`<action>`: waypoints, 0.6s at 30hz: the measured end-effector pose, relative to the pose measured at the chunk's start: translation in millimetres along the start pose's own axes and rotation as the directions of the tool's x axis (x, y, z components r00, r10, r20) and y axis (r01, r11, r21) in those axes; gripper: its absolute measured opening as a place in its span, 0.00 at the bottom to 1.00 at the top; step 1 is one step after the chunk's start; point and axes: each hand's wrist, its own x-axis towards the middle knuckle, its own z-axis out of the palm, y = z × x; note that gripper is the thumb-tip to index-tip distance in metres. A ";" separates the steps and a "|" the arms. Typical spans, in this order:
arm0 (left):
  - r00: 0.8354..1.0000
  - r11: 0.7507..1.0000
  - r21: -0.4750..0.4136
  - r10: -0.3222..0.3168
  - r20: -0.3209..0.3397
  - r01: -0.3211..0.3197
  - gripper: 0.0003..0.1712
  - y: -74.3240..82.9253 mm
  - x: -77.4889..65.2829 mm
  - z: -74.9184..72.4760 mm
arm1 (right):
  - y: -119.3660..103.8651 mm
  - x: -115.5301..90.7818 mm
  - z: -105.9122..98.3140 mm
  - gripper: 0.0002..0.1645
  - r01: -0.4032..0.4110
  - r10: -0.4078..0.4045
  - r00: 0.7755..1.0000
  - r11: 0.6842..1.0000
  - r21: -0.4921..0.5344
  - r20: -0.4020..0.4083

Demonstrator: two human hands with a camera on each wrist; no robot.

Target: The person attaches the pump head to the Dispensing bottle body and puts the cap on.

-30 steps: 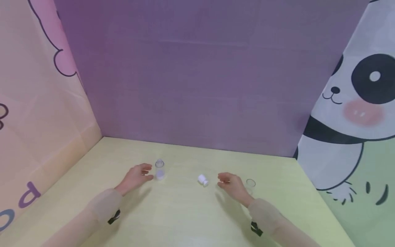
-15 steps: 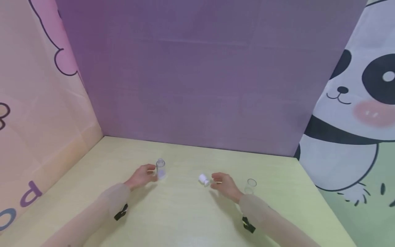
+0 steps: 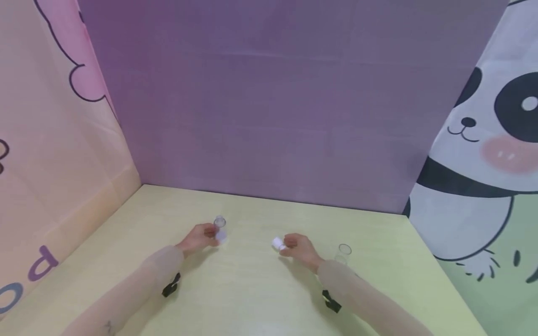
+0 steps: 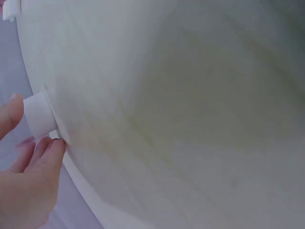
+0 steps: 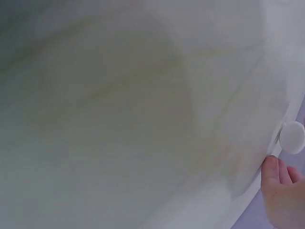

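Note:
A small clear bottle (image 3: pixel 220 232) with a pale lower part stands upright at the left of the table. My left hand (image 3: pixel 199 237) has its thumb and fingers on either side of it. In the left wrist view, the bottle's white lower end (image 4: pixel 40 113) sits between the thumb and fingertips. Right of centre, a small white bottle (image 3: pixel 277 243) with a narrower neck lies tilted on the table. The fingers and thumb of my right hand (image 3: pixel 300 248) curl round its right end. In the right wrist view, its round white end (image 5: pixel 292 138) shows just above the fingertips.
A clear glass (image 3: pixel 343 253) stands right of my right wrist, partly behind it. The pale yellow table (image 3: pixel 252 289) meets a purple backdrop (image 3: pixel 269 116) at the back. Printed fabric walls (image 3: pixel 466 177) flank the table on both sides.
My left hand has moved right and closed round the clear bottle. My right hand has moved left, and its fingers now surround the neck end of the white bottle.

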 end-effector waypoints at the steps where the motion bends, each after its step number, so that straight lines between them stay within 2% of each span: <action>1: 1.000 1.000 -0.012 0.002 0.005 -0.002 0.30 -0.9 1.2 0.2 | -0.7 0.3 1.0 0.31 0.013 -0.013 1.000 1.000 -0.011 -0.004; 8: 0.999 0.997 -0.070 -0.005 0.037 0.008 0.30 -4.9 6.3 0.2 | -6.1 2.4 10.0 0.24 0.045 -0.046 0.999 0.998 -0.042 -0.027; 18: 0.999 0.999 -0.025 -0.020 0.028 0.020 0.29 -5.5 13.0 2.7 | -9.8 5.0 13.9 0.16 0.058 -0.062 0.997 0.993 -0.103 -0.042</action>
